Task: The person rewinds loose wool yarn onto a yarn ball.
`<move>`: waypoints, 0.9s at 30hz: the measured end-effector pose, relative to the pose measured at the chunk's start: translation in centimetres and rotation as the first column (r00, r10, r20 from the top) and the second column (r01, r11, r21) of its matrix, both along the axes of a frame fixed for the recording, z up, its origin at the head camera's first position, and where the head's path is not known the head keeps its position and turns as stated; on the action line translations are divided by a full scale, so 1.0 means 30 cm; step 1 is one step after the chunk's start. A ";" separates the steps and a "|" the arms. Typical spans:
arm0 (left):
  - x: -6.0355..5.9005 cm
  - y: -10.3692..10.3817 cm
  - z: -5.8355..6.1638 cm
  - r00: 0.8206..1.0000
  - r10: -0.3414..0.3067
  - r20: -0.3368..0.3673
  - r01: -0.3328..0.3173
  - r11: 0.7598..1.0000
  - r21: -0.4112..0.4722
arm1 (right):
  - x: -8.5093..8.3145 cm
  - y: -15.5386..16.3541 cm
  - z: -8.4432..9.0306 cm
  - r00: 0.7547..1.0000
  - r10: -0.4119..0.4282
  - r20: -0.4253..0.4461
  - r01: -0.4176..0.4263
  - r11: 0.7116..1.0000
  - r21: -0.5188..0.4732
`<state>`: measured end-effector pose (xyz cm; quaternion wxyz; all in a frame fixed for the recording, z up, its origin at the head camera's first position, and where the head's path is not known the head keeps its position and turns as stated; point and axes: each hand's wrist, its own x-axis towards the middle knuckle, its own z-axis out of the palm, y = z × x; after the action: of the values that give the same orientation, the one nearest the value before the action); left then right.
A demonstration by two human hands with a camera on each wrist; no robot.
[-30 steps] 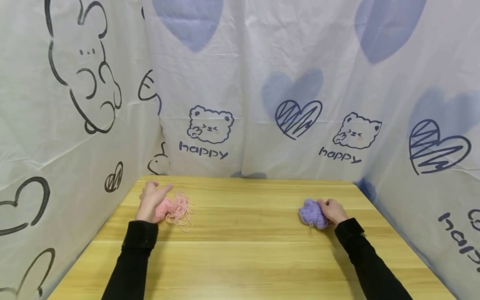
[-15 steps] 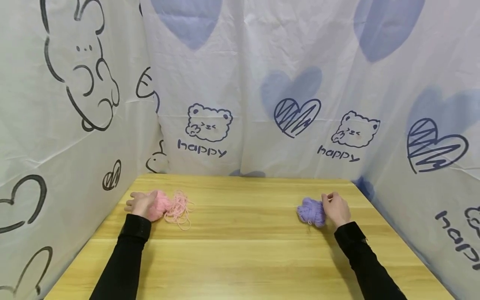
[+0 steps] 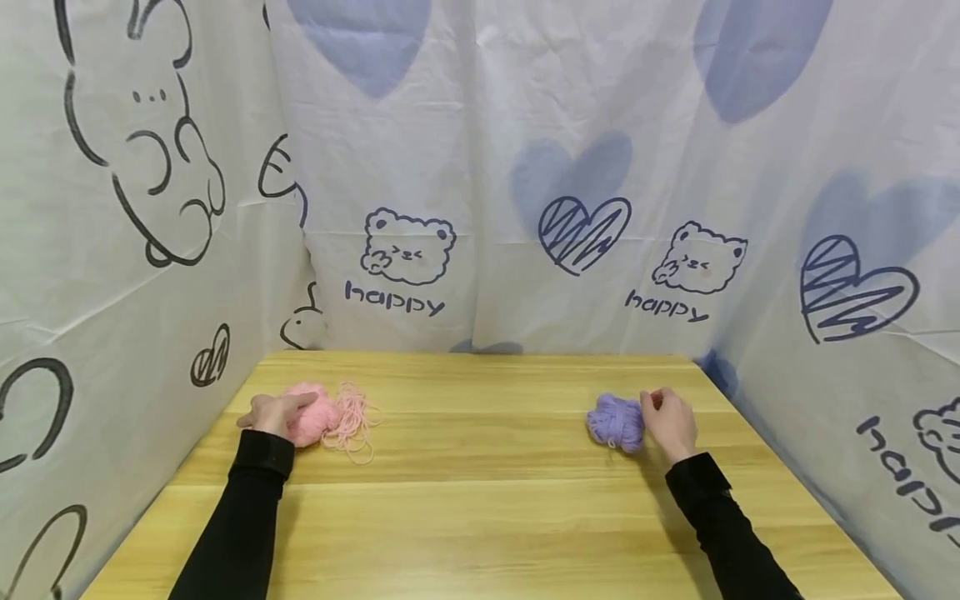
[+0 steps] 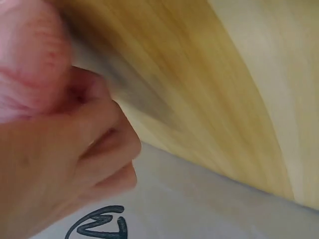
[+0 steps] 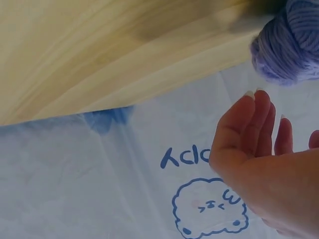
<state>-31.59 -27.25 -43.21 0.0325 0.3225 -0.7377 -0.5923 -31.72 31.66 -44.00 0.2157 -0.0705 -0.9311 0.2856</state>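
Observation:
A pink yarn ball [image 3: 313,412] lies at the left of the wooden table [image 3: 480,508], with loose pink strands [image 3: 354,422] spilling to its right. My left hand [image 3: 272,411] grips that ball from the left. In the left wrist view its fingers [image 4: 107,149] curl against the pink yarn [image 4: 27,64]. A purple yarn ball [image 3: 617,422] sits at the right. My right hand [image 3: 670,422] is just to its right. In the right wrist view its fingers [image 5: 251,124] are straight and a little apart from the purple yarn [image 5: 294,45].
White cloth printed with bears and hearts [image 3: 480,208] walls the table in at the back, left and right. Bare wood lies between the two balls and toward the near edge.
My left hand dropped from above the pink ball and curled round it. My right hand let go of the purple ball and straightened its fingers beside it.

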 end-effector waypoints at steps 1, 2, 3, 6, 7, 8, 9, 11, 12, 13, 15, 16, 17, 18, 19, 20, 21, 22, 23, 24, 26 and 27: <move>-0.004 -0.003 -0.007 1.000 -0.008 -0.018 0.009 0.999 0.036 | 0.001 -0.002 -0.004 1.000 -0.002 -0.008 0.002 1.000 0.001; -0.006 -0.005 -0.014 0.999 -0.021 -0.033 0.023 0.998 0.057 | 0.002 -0.005 -0.007 1.000 -0.004 -0.016 0.004 1.000 0.001; -0.008 -0.007 -0.020 0.998 -0.033 -0.058 0.038 0.996 0.084 | 0.002 -0.008 -0.010 1.000 -0.008 -0.025 0.008 1.000 -0.002; -0.009 -0.008 -0.020 0.987 -0.104 -0.124 0.116 0.989 0.095 | 0.005 -0.018 -0.013 0.999 -0.016 -0.045 0.015 1.000 -0.016; -0.008 -0.005 -0.014 0.981 -0.126 -0.147 0.139 0.987 0.084 | 0.005 -0.022 -0.013 0.998 -0.021 -0.054 0.020 1.000 -0.020; -0.007 0.000 -0.001 0.976 -0.145 -0.161 0.157 0.986 0.064 | 0.007 -0.027 -0.011 0.998 -0.023 -0.063 0.021 0.999 -0.025; -0.005 0.006 0.015 0.971 -0.169 -0.167 0.178 0.983 0.041 | 0.008 -0.032 -0.010 0.997 -0.027 -0.071 0.025 0.999 -0.027; 0.001 0.022 0.062 0.957 -0.225 -0.180 0.229 0.973 -0.001 | 0.012 -0.045 -0.005 0.996 -0.030 -0.087 0.027 0.999 -0.036; 0.004 0.034 0.090 0.952 -0.251 -0.176 0.249 0.968 -0.033 | 0.017 -0.055 0.001 0.995 -0.026 -0.099 0.022 0.999 -0.043; 0.007 0.047 0.119 0.945 -0.275 -0.176 0.267 0.961 -0.068 | 0.022 -0.066 0.009 0.993 -0.021 -0.115 0.016 0.999 -0.049; 0.017 0.076 0.188 0.921 -0.345 -0.180 0.328 0.938 -0.116 | 0.028 -0.094 0.026 0.989 -0.005 -0.146 -0.004 0.998 -0.063; 0.024 0.093 0.224 0.906 -0.376 -0.192 0.356 0.925 -0.130 | 0.033 -0.110 0.039 0.987 0.009 -0.162 -0.021 0.997 -0.071; 0.030 0.113 0.258 0.889 -0.405 -0.215 0.384 0.914 -0.131 | 0.037 -0.128 0.052 0.984 0.022 -0.179 -0.037 0.996 -0.080; 0.036 0.132 0.291 0.872 -0.428 -0.237 0.406 0.904 -0.137 | 0.039 -0.146 0.066 0.980 0.037 -0.196 -0.055 0.995 -0.088; 0.044 0.152 0.323 0.852 -0.451 -0.266 0.432 0.893 -0.127 | 0.040 -0.166 0.080 0.976 0.053 -0.210 -0.075 0.992 -0.099; 0.053 0.173 0.354 0.830 -0.470 -0.300 0.460 0.881 -0.110 | 0.040 -0.185 0.094 0.973 0.068 -0.222 -0.095 0.989 -0.110; 0.063 0.196 0.382 0.809 -0.484 -0.333 0.485 0.870 -0.087 | 0.043 -0.205 0.109 0.969 0.083 -0.231 -0.114 0.986 -0.121; 0.074 0.219 0.408 0.785 -0.496 -0.370 0.512 0.857 -0.061 | 0.047 -0.226 0.126 0.967 0.099 -0.236 -0.134 0.982 -0.137; 0.085 0.242 0.430 0.760 -0.507 -0.406 0.540 0.841 -0.038 | 0.051 -0.247 0.142 0.965 0.115 -0.237 -0.155 0.976 -0.156; 0.097 0.267 0.451 0.733 -0.518 -0.440 0.572 0.820 -0.012 | 0.056 -0.270 0.159 0.961 0.135 -0.242 -0.180 0.968 -0.173; 0.120 0.314 0.484 0.684 -0.530 -0.501 0.628 0.777 0.035 | 0.069 -0.318 0.194 0.954 0.176 -0.244 -0.228 0.952 -0.206; 0.130 0.336 0.495 0.665 -0.532 -0.525 0.650 0.758 0.056 | 0.078 -0.344 0.213 0.948 0.201 -0.247 -0.258 0.939 -0.226</move>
<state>-27.69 -17.18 -28.36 -0.0208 -0.0917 -0.6934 -0.7144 -29.38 21.34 -37.60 0.2716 0.0442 -0.8585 0.4327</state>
